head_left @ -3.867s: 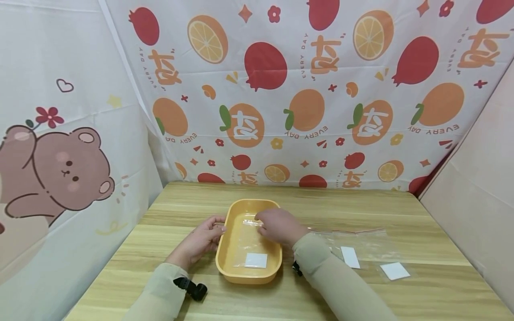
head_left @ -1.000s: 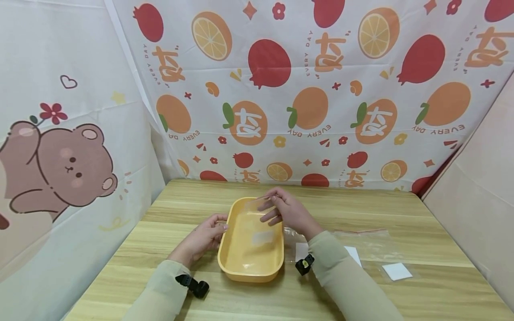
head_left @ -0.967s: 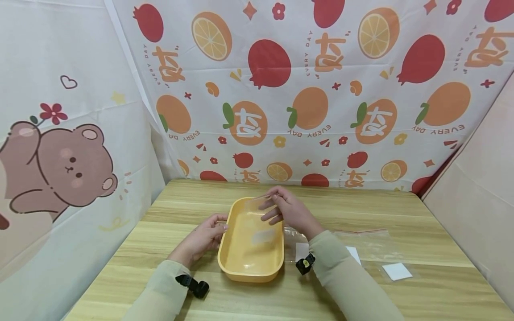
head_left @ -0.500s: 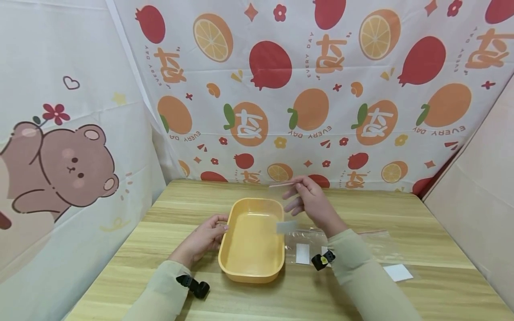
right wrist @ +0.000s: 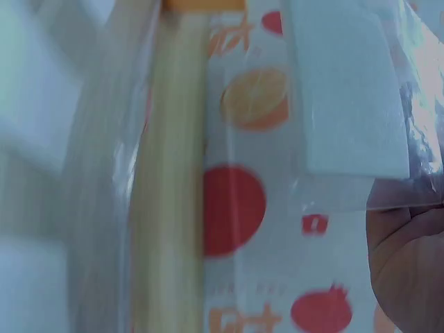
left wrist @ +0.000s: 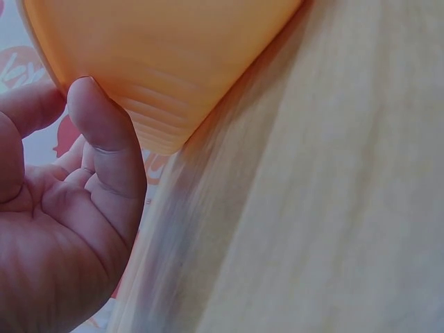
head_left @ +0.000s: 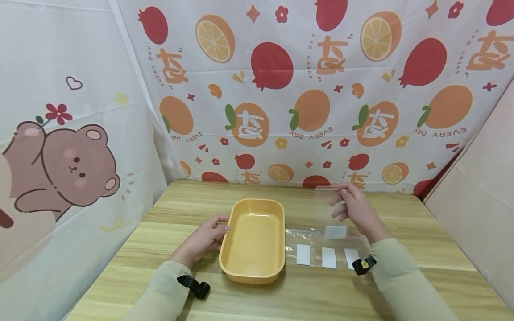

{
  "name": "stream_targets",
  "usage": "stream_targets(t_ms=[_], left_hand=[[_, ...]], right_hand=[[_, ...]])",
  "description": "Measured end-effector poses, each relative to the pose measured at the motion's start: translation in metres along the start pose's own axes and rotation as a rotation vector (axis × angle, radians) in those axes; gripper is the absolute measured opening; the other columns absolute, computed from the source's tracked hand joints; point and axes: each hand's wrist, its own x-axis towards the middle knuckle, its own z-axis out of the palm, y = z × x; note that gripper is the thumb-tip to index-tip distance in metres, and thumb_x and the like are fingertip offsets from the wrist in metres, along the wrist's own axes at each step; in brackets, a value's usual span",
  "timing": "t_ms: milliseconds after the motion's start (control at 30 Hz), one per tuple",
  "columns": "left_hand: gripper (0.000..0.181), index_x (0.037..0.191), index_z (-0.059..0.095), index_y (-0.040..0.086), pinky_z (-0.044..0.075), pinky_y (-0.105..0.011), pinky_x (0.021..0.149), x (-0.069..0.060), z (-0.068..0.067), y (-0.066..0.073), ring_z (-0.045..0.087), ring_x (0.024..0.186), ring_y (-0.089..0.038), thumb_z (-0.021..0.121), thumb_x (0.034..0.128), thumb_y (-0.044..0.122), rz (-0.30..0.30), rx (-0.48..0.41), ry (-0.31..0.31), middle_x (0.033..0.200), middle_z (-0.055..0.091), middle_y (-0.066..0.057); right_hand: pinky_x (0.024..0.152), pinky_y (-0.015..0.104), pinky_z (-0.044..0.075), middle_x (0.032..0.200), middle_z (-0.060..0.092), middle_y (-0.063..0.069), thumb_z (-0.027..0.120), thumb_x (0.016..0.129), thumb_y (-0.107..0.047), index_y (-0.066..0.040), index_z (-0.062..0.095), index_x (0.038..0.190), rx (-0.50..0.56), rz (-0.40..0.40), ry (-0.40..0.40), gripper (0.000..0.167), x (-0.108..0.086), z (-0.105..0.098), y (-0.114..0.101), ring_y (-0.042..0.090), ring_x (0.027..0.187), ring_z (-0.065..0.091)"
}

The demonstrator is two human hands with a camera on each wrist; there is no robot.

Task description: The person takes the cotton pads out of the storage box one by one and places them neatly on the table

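The left hand (head_left: 206, 236) holds the left rim of a yellow plastic tray (head_left: 283, 232); nothing lies in the tray. In the left wrist view, thumb and forefinger of the left hand (left wrist: 76, 215) pinch the tray's edge (left wrist: 173, 69). Up and to the right, the right hand (head_left: 361, 214) pinches the top edge of a clear zip bag (head_left: 324, 207), which hangs down with a white rectangle near its bottom. The right wrist view shows this bag (right wrist: 354, 104) close up, partly covering the right hand (right wrist: 409, 267).
Several more clear zip bags (head_left: 292, 238) with white rectangles lie in a row right of the tray, partly under the right wrist. The wooden table (head_left: 192, 196) meets a fruit-print cloth (head_left: 225, 151) at the back. Black cameras sit on both wrists.
The right hand has lifted the zip bag out of the tray and carried it rightward, above the bags on the table. The left hand stays on the tray's rim.
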Motion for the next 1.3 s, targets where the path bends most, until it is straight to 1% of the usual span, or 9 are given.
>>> stream_targets(t_ms=[133, 367, 533, 667, 833, 1000, 1167, 1233, 1300], left_hand=[[0.044, 0.143, 0.035, -0.006, 0.058, -0.035, 0.067, 0.001, -0.001, -0.001, 0.067, 0.083, -0.02, 0.049, 0.1074, 0.017, -0.006, -0.001, 0.001, 0.115, 0.064, -0.022], [0.045, 0.142, 0.035, -0.006, 0.058, -0.036, 0.068, 0.001, -0.001, -0.004, 0.067, 0.085, -0.02, 0.05, 0.1073, 0.018, 0.004, -0.01, -0.011, 0.113, 0.066, -0.019], [0.044, 0.142, 0.035, -0.005, 0.057, -0.035, 0.067, 0.002, -0.002, -0.003, 0.067, 0.084, -0.019, 0.049, 0.1076, 0.017, -0.001, -0.01, -0.008, 0.113, 0.065, -0.02], [0.043, 0.142, 0.036, -0.005, 0.057, -0.034, 0.067, 0.002, -0.001, -0.002, 0.067, 0.082, -0.019, 0.05, 0.1073, 0.017, -0.002, -0.009, -0.008, 0.11, 0.066, -0.017], [0.044, 0.142, 0.035, -0.005, 0.057, -0.035, 0.067, 0.002, -0.001, -0.002, 0.067, 0.082, -0.019, 0.05, 0.1074, 0.018, 0.002, -0.009, -0.016, 0.109, 0.066, -0.016], [0.044, 0.143, 0.034, -0.005, 0.057, -0.035, 0.067, 0.002, -0.004, -0.001, 0.067, 0.083, -0.02, 0.048, 0.1081, 0.018, 0.002, 0.003, -0.01, 0.112, 0.065, -0.019], [0.044, 0.143, 0.035, -0.006, 0.057, -0.035, 0.067, 0.001, -0.003, 0.0, 0.066, 0.083, -0.02, 0.048, 0.1079, 0.018, 0.006, 0.007, -0.014, 0.113, 0.065, -0.021], [0.044, 0.142, 0.035, -0.006, 0.057, -0.035, 0.067, 0.0, -0.002, 0.001, 0.066, 0.083, -0.02, 0.049, 0.1078, 0.018, 0.008, 0.006, -0.017, 0.114, 0.064, -0.022], [0.044, 0.142, 0.035, -0.007, 0.057, -0.035, 0.068, 0.0, -0.001, 0.001, 0.066, 0.083, -0.02, 0.049, 0.1077, 0.018, 0.007, 0.003, -0.019, 0.115, 0.064, -0.024]], right_hand=[[0.062, 0.034, 0.058, 0.104, 0.059, 0.02, 0.027, 0.113, -0.026, -0.001, 0.038, 0.142, -0.059, 0.025, 0.035, 0.04, -0.008, -0.028, 0.011, 0.024, 0.073, 0.07], [0.06, 0.031, 0.056, 0.094, 0.059, 0.013, 0.023, 0.113, -0.026, 0.001, 0.036, 0.137, -0.098, 0.032, 0.085, 0.039, -0.02, -0.077, 0.026, 0.018, 0.07, 0.067], [0.057, 0.03, 0.054, 0.089, 0.057, 0.009, 0.022, 0.112, -0.024, 0.001, 0.039, 0.133, -0.154, 0.051, 0.119, 0.037, -0.029, -0.112, 0.041, 0.016, 0.066, 0.062], [0.052, 0.03, 0.051, 0.083, 0.057, 0.007, 0.023, 0.112, -0.023, 0.004, 0.04, 0.132, -0.218, 0.062, 0.122, 0.038, -0.04, -0.143, 0.061, 0.014, 0.061, 0.055], [0.05, 0.032, 0.048, 0.078, 0.053, 0.006, 0.024, 0.112, -0.024, 0.008, 0.04, 0.136, -0.343, 0.121, 0.096, 0.043, -0.061, -0.178, 0.076, 0.015, 0.059, 0.051], [0.046, 0.033, 0.046, 0.07, 0.052, 0.007, 0.026, 0.112, -0.023, 0.011, 0.043, 0.137, -0.413, 0.191, 0.064, 0.046, -0.074, -0.2, 0.089, 0.016, 0.052, 0.048], [0.047, 0.033, 0.045, 0.067, 0.054, 0.005, 0.026, 0.111, -0.019, 0.012, 0.046, 0.136, -0.5, 0.274, 0.011, 0.044, -0.077, -0.212, 0.104, 0.015, 0.049, 0.047], [0.049, 0.034, 0.045, 0.068, 0.054, 0.004, 0.027, 0.111, -0.019, 0.011, 0.05, 0.133, -0.559, 0.29, -0.004, 0.043, -0.076, -0.215, 0.11, 0.017, 0.05, 0.049], [0.054, 0.035, 0.045, 0.069, 0.054, 0.003, 0.029, 0.111, -0.019, 0.008, 0.055, 0.128, -0.667, 0.266, -0.013, 0.042, -0.075, -0.218, 0.114, 0.019, 0.057, 0.051]])
